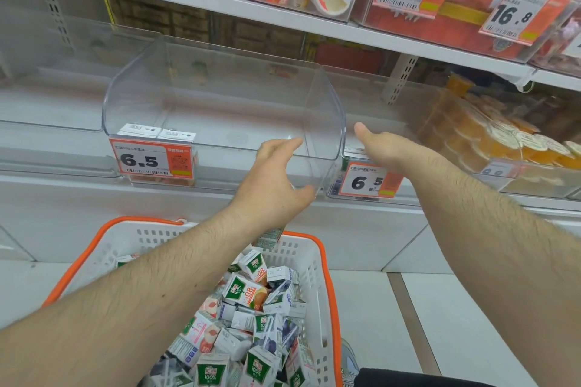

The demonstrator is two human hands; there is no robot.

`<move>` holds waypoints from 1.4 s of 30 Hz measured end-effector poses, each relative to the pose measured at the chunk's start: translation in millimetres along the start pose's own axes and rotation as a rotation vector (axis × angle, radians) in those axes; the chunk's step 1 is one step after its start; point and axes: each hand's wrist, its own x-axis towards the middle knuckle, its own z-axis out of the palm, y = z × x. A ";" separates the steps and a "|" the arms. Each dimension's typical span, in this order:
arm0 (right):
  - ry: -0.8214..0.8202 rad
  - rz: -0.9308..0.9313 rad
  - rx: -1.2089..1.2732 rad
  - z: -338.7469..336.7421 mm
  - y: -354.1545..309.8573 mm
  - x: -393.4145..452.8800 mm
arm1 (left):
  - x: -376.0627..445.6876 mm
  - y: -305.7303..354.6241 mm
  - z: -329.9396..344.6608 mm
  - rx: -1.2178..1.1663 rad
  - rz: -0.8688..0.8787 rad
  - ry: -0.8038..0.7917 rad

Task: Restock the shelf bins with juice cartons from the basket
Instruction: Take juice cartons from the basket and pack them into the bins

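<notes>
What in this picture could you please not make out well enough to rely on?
- Head view: the right hand has its fingers behind the clear bin wall, so its grip is unclear.
- The basket has its near end cut off by the bottom edge, and the left forearm hides part of the cartons.
- The small print on the 6.5 tag is too small to read.
- The orange packs on the right are blurred.

Bright, even light (edges bowed, blurred)
</notes>
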 end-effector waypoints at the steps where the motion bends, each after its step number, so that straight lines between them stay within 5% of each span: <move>1: 0.042 0.005 -0.001 -0.7 -0.2 -2.9 | -1.6 2.1 -4.4 -0.063 -0.017 0.032; 5: 0.588 -0.189 0.057 -0.4 -10.8 -39.3 | -8.4 5.9 -25.8 -0.561 -0.267 0.013; 7: 0.666 -0.350 0.265 10.5 -25.9 -77.2 | -14.4 7.1 -38.5 -0.701 -0.386 -0.025; 9: 0.453 -0.453 0.391 28.5 -41.1 -117.2 | -18.9 6.6 -49.4 -0.782 -0.455 -0.033; 12: -0.194 -0.451 0.454 56.0 -59.7 -165.3 | -25.3 8.2 -59.7 -0.873 -0.466 -0.025; 13: -0.281 -0.447 0.409 66.6 -62.7 -171.6 | -28.3 10.6 -61.9 -0.893 -0.459 -0.028; 16: -0.167 -0.410 0.379 89.3 -66.0 -170.3 | -34.6 13.1 -68.3 -0.913 -0.478 -0.027; 21: -0.401 -0.220 1.064 92.7 -65.0 -160.2 | -45.4 -0.9 -94.2 -0.709 -0.442 -0.016; 26: -0.513 -0.190 1.355 94.9 -67.1 -155.4 | -67.9 -20.2 -107.4 -0.488 -0.460 -0.359; 31: -0.423 -0.283 1.191 97.8 -71.2 -152.5 | -69.2 -31.9 -108.3 -0.506 -0.403 -0.299; 39: -0.231 -0.499 0.905 90.0 -84.6 -153.1 | -58.5 -44.3 -134.0 -0.178 -0.282 -0.181; 42: -0.075 -0.537 0.972 74.1 -109.5 -143.1 | -46.1 -44.4 -148.7 -0.016 -0.210 0.104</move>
